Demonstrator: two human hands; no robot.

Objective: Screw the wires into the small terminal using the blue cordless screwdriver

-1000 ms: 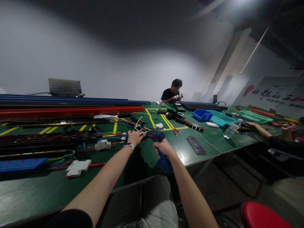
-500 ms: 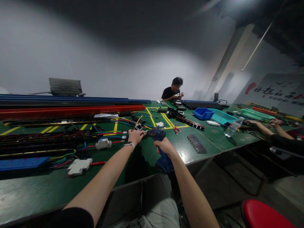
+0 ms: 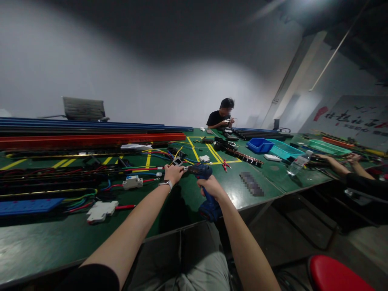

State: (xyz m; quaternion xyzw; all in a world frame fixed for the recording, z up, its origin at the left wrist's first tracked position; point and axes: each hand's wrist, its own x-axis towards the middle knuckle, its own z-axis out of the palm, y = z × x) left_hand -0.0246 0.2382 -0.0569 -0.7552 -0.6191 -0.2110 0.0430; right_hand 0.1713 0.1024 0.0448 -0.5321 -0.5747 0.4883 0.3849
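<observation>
My right hand (image 3: 211, 186) is wrapped round the grip of a blue cordless drill (image 3: 209, 208), whose nose points left. At its tip, my left hand (image 3: 173, 173) is closed on a small dark part with a pale square face (image 3: 177, 161); wires run close by. What exactly the left fingers pinch is too small to make out. Left of that hand lies a white circuit breaker (image 3: 132, 182) with red leads. Nearer the front edge is another white breaker (image 3: 102, 211) on a thick red wire.
Blue socket strip (image 3: 30, 207) and long red rail (image 3: 91, 141) lie left. To the right are red-handled pliers (image 3: 225, 165), a blurred dark flat object (image 3: 251, 184), a blue bin (image 3: 260, 145) and a bottle (image 3: 299, 163). One person (image 3: 220, 117) sits opposite; another's arms (image 3: 342, 167) reach in at right.
Both hands and the drill hold nearly the same position. The whole view has shifted very slightly.
</observation>
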